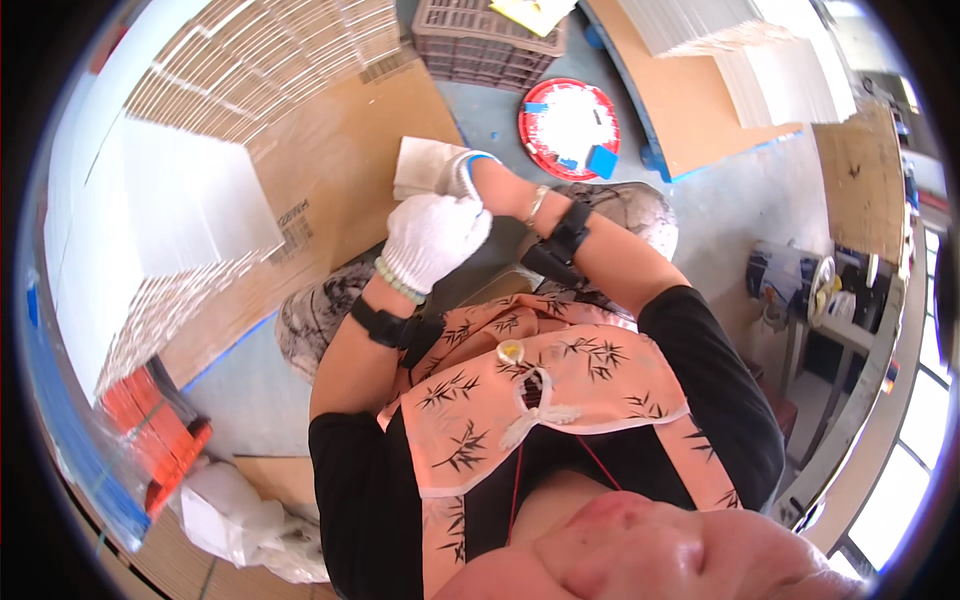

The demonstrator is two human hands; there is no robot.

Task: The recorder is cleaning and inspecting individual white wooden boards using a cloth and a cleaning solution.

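Both hands are brought together in front of the lap. The left hand [437,240], in a white knitted glove, is curled narrow against the right wrist; whether the cuff there is pinched can't be told, fingertips hidden. The right hand [458,178] is partly blocked by the left; a white glove with a blue-edged cuff [485,157] is seen on it. Finger spread and any grip can't be told.

A pale beige, flat rectangular piece [420,165] is located just beyond the hands, its near end overlapped by the right glove in this view; contact can't be confirmed. A pale green bead bracelet [400,283] is worn at the left wrist, a black strap [385,323] further up that forearm.

Beyond the hands: a red-rimmed round tray [523,130] filled with white material, a blue block [602,161] at its near right edge. A grey-brown slatted plastic crate [485,55] is placed behind it. At left, a tall stack of white sheets [190,200] is set on a brown cardboard sheet [355,150].
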